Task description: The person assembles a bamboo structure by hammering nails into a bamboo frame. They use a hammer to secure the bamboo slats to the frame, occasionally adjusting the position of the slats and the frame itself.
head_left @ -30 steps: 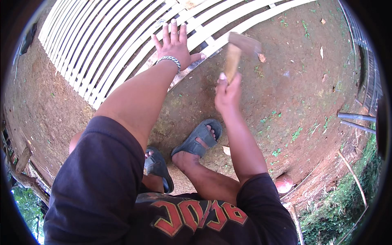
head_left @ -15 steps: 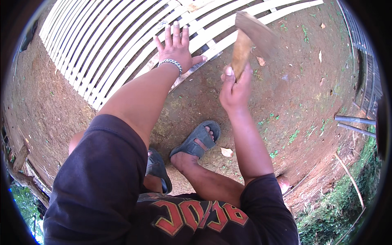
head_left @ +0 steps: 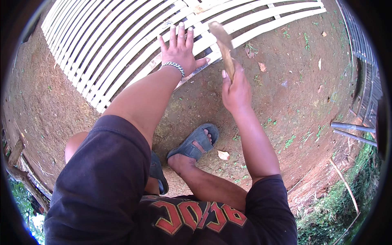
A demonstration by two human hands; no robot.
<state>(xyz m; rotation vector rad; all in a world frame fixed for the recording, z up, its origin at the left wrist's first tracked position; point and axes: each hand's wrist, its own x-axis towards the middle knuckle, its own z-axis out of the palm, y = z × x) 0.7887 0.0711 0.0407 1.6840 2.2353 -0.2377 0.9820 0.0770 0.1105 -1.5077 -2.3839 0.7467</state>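
My left hand, with a chain bracelet at the wrist, rests palm down on the pale slats of a long slatted panel. Its fingers are stretched out and apart, so it is open. My right hand is closed round the wooden handle of a hatchet, its thumb along the handle. The hatchet's head is raised by the panel's near edge, to the right of my left hand, and is smeared by motion. Whether it touches a slat I cannot tell.
My sandalled foot stands on the bare brown soil. Dry leaves lie about. At the right are dark poles, a slatted fence and a grassy bank. Logs lie at the left rim.
The hatchet has swung to the left, toward the panel, and its head has turned. My right hand has turned with it. My left hand stays on the slats.
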